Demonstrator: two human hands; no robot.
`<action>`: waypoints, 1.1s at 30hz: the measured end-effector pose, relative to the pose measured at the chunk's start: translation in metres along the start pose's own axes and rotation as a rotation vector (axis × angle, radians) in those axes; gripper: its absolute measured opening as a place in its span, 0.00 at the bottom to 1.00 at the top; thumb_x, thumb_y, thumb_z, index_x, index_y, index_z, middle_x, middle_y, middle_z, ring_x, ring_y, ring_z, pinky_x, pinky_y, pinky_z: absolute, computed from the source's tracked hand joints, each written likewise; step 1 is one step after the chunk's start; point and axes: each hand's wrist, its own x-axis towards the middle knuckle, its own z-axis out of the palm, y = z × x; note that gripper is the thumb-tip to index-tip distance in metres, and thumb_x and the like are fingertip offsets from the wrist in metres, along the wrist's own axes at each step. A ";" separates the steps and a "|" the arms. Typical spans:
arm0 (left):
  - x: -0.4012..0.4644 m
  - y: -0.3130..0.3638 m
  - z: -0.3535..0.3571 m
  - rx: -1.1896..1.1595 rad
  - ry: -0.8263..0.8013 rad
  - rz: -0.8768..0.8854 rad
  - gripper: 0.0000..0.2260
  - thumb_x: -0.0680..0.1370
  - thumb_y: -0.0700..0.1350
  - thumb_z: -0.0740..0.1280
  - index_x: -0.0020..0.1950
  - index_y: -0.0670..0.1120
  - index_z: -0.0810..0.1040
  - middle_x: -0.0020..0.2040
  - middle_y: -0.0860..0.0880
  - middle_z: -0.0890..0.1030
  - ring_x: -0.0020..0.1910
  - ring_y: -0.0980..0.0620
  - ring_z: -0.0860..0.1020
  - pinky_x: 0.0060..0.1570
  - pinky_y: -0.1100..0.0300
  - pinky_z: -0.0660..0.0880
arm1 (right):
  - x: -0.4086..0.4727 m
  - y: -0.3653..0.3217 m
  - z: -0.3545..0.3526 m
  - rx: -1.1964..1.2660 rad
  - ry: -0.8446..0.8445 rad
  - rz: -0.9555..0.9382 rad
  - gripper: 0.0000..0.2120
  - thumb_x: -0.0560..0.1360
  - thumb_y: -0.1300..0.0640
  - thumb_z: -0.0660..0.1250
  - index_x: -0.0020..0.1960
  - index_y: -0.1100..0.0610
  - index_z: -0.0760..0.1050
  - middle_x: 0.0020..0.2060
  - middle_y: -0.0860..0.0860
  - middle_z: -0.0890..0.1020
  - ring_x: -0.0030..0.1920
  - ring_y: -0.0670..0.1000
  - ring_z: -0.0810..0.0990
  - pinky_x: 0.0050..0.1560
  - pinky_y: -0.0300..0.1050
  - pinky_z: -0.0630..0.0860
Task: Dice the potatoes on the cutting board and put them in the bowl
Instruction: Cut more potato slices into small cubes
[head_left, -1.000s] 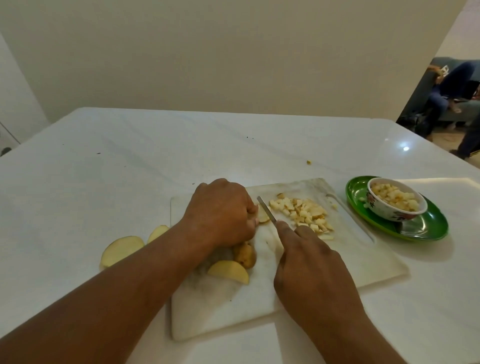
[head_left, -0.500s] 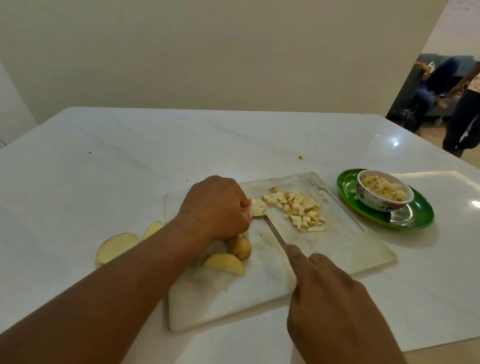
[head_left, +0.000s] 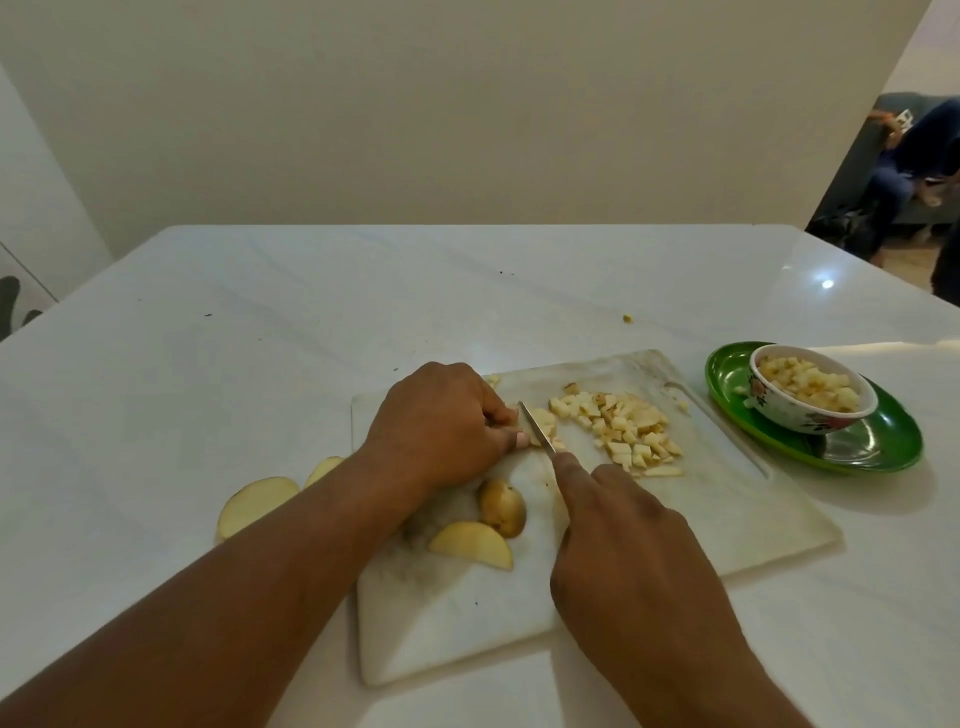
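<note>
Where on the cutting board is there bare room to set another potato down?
Bare: the cutting board's near right part, between the diced pile and its front edge. Crowded: the middle, where left hand, knife, right hand and two potato wedges sit.

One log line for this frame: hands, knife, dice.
left hand holds potato piece | right hand grips knife mid-cut | diced pile on cutting board | bowl part filled

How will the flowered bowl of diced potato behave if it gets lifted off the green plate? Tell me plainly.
The bowl looks ceramic, so it is probably stiff, breakable and fairly heavy. It is heaped to the rim with potato cubes, so tilting could spill some. The green plate looks glossy, so the bowl may slide if pushed.
</note>
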 end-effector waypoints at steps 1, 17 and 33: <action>0.001 0.000 0.000 0.002 -0.002 0.000 0.14 0.72 0.63 0.76 0.52 0.58 0.88 0.52 0.61 0.85 0.53 0.58 0.81 0.56 0.55 0.79 | -0.006 0.001 -0.003 0.003 -0.022 0.006 0.31 0.79 0.58 0.52 0.80 0.45 0.48 0.59 0.45 0.70 0.49 0.48 0.77 0.42 0.39 0.68; -0.003 -0.007 -0.005 -0.025 -0.035 -0.007 0.07 0.76 0.54 0.74 0.54 0.60 0.87 0.53 0.62 0.85 0.53 0.59 0.80 0.53 0.63 0.76 | 0.026 -0.010 -0.003 0.035 0.071 -0.024 0.27 0.77 0.59 0.58 0.75 0.47 0.62 0.58 0.48 0.75 0.56 0.49 0.76 0.47 0.38 0.68; -0.001 -0.010 0.000 -0.208 -0.007 -0.063 0.06 0.74 0.51 0.78 0.49 0.60 0.87 0.34 0.68 0.81 0.38 0.72 0.77 0.38 0.76 0.71 | -0.022 -0.004 -0.028 -0.021 0.042 0.008 0.29 0.79 0.55 0.54 0.77 0.42 0.50 0.52 0.42 0.69 0.50 0.46 0.76 0.42 0.38 0.66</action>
